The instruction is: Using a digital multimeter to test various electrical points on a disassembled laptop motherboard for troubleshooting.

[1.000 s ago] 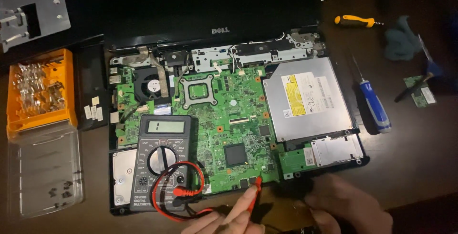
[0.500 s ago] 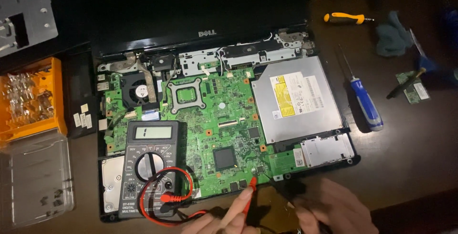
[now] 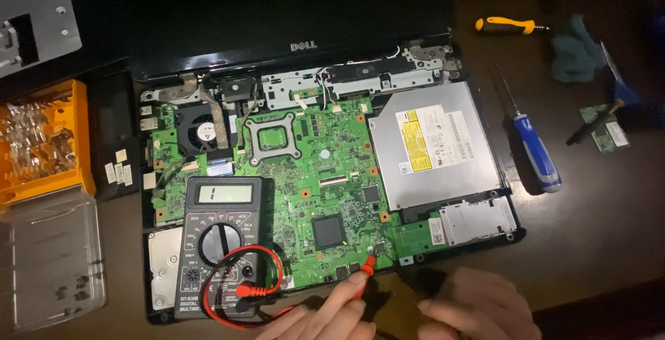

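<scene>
While the laptop (image 3: 332, 194) lay stripped, my left hand (image 3: 325, 316) pinched the red probe (image 3: 366, 271) on its green board (image 3: 325, 194); right hand (image 3: 478, 309) curled, contents hidden; probing unfinished.

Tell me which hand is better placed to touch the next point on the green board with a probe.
Probably the left hand: it holds the red probe, whose tip is already at the board's lower edge. The right hand lies off the board on the table; its probe cannot be seen.
</scene>
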